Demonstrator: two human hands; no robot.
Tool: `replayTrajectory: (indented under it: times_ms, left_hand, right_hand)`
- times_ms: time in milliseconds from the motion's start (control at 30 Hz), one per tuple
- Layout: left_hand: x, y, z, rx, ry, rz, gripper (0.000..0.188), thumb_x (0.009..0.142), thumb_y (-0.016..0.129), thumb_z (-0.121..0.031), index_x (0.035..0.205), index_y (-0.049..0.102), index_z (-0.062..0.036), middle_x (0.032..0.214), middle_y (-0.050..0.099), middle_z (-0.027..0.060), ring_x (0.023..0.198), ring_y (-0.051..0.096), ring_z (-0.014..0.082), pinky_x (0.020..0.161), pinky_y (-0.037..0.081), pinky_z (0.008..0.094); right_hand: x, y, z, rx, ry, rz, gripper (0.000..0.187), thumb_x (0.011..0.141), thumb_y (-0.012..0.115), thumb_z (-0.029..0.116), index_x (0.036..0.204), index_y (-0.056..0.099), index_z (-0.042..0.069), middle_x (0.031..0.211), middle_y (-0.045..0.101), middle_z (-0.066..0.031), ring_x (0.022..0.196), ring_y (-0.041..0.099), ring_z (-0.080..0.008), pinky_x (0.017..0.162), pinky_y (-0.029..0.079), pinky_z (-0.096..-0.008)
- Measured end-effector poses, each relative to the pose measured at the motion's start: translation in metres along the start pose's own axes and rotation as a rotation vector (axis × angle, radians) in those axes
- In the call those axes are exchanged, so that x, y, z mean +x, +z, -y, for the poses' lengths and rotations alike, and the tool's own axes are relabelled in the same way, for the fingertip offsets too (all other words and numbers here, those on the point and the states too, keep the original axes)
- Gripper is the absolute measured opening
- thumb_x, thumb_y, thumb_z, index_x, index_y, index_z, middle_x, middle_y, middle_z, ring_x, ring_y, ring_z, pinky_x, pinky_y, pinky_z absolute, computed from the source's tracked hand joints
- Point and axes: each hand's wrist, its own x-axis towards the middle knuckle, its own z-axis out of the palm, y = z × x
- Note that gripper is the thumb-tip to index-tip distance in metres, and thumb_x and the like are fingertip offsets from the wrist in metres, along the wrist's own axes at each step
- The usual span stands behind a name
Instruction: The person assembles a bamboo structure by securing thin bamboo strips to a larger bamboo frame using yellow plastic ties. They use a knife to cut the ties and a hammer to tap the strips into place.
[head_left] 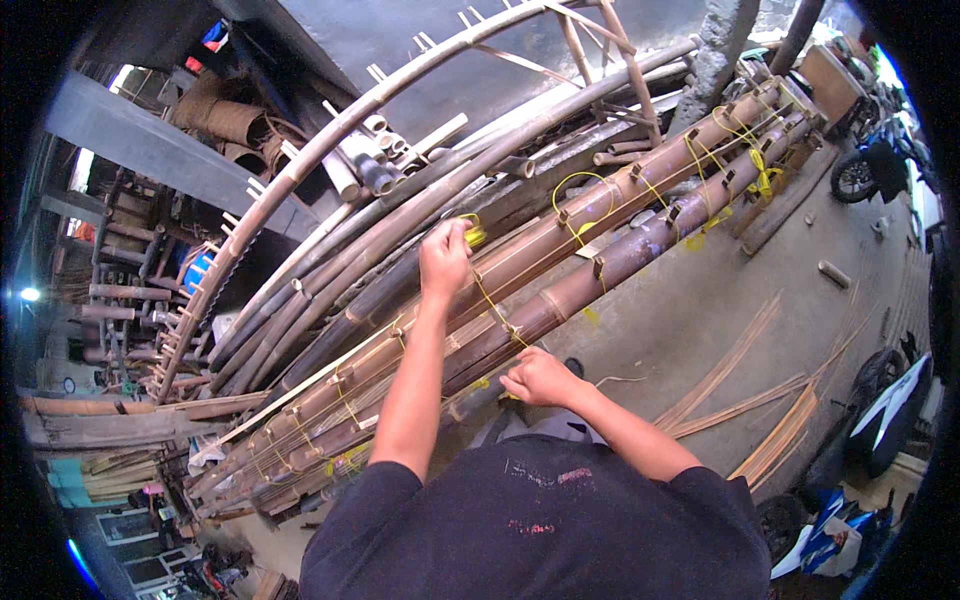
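Across the long bamboo poles (565, 300), lying side by side on a slant from lower left to upper right, a thin yellow cord (489, 298) runs between the person's two hands. The left hand (446, 258), raised above the poles, is clenched around a small yellow bundle of cord (475, 236) that sticks out past the thumb side. The right hand (543, 379), lower and just beside the near pole, is curled into a fist with the cord's taut line reaching its knuckles; the fingers appear to grasp it, though the end inside the fist is hidden. Between the hands the cord passes over the poles and a small knot (513, 330).

The poles are round, smooth and brown, ringed by raised nodes; the near one is darker, with purplish patches. More yellow loops (588, 198) wrap them farther along, one standing up in a loose arc, and small dark pegs (598, 268) project from their surface.

Behind them, a curved bamboo rail (300, 170) bristles with short pale rods, arching over stacked poles and hollow cut tubes (380, 178) with open round ends. To the right, flat straw-coloured strips (735, 355) lie fanned over the dull grey concrete floor (670, 340), near parked motorcycles (868, 172) with glossy panels and black tyres.
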Motion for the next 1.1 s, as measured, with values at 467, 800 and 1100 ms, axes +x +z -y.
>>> replayTrajectory:
  times_ms: [467,800,1100]
  left_hand:
    - [-0.100,-0.171,0.066,0.703,-0.164,0.213,0.034,0.100,0.047,-0.027,0.106,0.065,0.0017,0.109,0.066,0.0319,0.105,0.065,0.0470,0.088,0.053,0.0545]
    - [-0.179,-0.126,0.229,0.305,0.312,-0.042,0.035,0.094,0.062,-0.036,0.121,0.063,-0.0142,0.104,0.071,0.0194,0.105,0.064,0.0428,0.101,0.034,0.0647]
    - [-0.166,-0.161,0.156,0.415,-0.239,0.262,0.037,0.102,0.049,-0.042,0.101,0.070,-0.0129,0.101,0.072,0.0183,0.103,0.066,0.0413,0.104,0.030,0.0673]
  right_hand:
    - [0.023,0.150,0.086,0.665,0.307,0.107,0.038,0.095,0.065,0.035,0.122,0.065,0.008,0.103,0.069,-0.0134,0.097,0.065,-0.0253,0.087,0.052,-0.0418]
    - [0.209,0.130,0.182,0.429,0.189,-0.461,0.039,0.101,0.050,0.035,0.085,0.067,0.004,0.083,0.068,-0.0122,0.084,0.063,-0.0281,0.079,0.048,-0.0420]
    - [0.208,0.061,0.125,0.751,0.290,-0.039,0.051,0.104,0.051,0.042,0.077,0.061,0.000,0.068,0.059,-0.0046,0.064,0.051,-0.0183,0.063,0.046,-0.0371]
